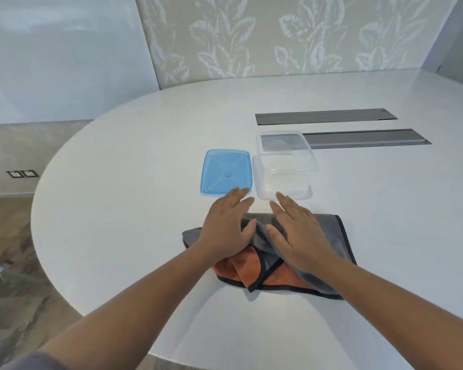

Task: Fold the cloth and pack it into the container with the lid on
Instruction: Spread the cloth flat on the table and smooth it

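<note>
Flattening cloth (329, 241) on table (118, 182) prior to folding.

Pressing left hand (225, 225) and right hand (294, 231) down at cloth centre, fingers spread, gripping nothing, probably smoothing creases. Keeping open container (282, 169) at 12 o'clock, lid (226, 172) at 11, within reach for packing.

Flat hands (259, 231) on cloth (329, 236)

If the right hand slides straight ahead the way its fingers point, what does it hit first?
Most likely the clear container: the right hand points forward and slightly left, with its fingertips just short of the near wall. Depth is hard to judge.
</note>
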`<state>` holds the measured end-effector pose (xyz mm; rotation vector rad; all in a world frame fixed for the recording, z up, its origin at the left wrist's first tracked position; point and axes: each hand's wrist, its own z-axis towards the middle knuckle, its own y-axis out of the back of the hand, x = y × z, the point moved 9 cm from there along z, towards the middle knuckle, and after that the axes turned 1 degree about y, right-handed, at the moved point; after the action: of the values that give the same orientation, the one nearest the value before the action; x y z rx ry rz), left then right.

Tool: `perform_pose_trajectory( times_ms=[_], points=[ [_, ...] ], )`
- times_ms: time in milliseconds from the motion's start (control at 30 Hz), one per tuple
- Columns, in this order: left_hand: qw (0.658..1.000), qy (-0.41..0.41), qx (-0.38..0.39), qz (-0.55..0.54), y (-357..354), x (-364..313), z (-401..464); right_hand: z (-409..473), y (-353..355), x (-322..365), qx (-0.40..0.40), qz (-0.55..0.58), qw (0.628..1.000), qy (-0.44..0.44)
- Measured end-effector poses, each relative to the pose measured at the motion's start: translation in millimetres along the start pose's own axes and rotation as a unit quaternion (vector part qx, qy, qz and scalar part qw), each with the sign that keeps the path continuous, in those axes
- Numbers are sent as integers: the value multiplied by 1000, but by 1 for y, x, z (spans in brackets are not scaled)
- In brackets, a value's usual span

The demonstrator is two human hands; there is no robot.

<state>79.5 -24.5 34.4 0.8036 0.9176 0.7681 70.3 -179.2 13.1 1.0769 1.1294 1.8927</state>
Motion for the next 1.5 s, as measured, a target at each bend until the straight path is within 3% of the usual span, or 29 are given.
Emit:
perform_pose_trajectory(
  times_ms=[233,600,800,1000,1233,1367,1500],
  points=[
    [998,20,46,-25,-15,12,-14,-7,-16,-11,16,46,999,-18],
    [987,53,33,-149,-16,28,-25,-15,-17,-20,7,97,995,-29],
    [987,-9,1,-161,-6,18,-30,-19,-8,-17,-25,133,991,-10],
    [985,-20,122,-122,-21,16,-34,-24,-9,-6,45,112,992,42],
    [943,30,273,-190,-27,31,-38,-26,-12,-7,166,137,976,23],
    [936,66,219,-269,-27,37,-40,-30,-12,-2,230,139,963,9],
    [893,165,133,-398,-14,50,-37,-27,-1,-5,217,134,967,-3]
  ],
)
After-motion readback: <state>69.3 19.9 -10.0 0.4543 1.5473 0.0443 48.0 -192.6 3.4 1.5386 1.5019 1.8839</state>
